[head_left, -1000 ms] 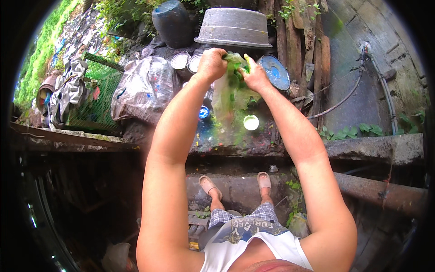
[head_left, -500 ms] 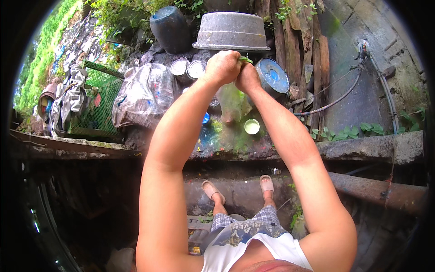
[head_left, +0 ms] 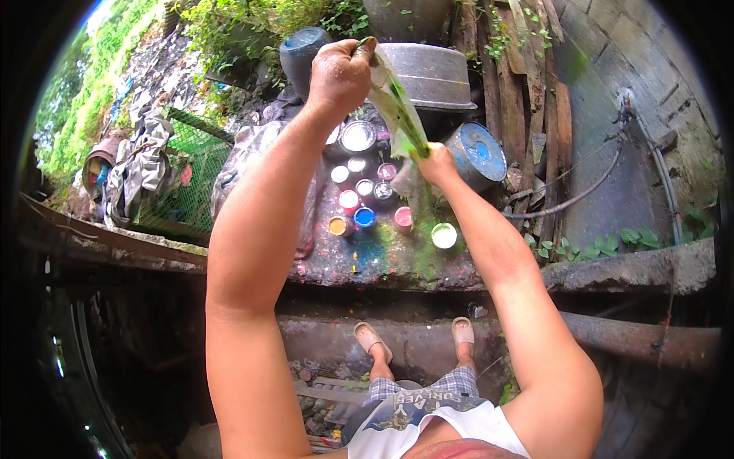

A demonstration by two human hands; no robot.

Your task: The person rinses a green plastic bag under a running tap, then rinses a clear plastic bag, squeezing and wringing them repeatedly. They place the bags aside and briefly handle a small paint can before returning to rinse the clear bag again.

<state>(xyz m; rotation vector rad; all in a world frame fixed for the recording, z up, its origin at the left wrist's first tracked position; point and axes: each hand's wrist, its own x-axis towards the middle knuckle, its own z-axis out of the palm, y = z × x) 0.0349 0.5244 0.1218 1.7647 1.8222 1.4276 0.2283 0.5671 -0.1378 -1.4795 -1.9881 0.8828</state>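
Note:
Between my two hands stretches a thin, translucent plastic bag (head_left: 397,103) with green paint streaked along its edge. My left hand (head_left: 340,76) is closed on its upper left end, held high in front of the grey metal tub (head_left: 424,75). Lower and to the right, my right hand (head_left: 438,164) grips the other end, close to a blue-lidded bucket (head_left: 480,151). Below the bag stand several small paint cups, among them a light green one (head_left: 443,236), a pink one (head_left: 403,217), a blue one (head_left: 365,217) and a yellow one (head_left: 338,226).
A paint-stained ledge (head_left: 382,264) carries the cups. Crumpled plastic sheeting (head_left: 248,157) lies left of them, with green mesh (head_left: 180,199) beyond. Wooden planks (head_left: 516,92) and a hose (head_left: 581,200) are on the right. A dark blue drum (head_left: 300,52) stands behind.
My hands, together before, have moved apart. The left went up and left, the right down and slightly right, drawing the bag out between them. More paint cups now show.

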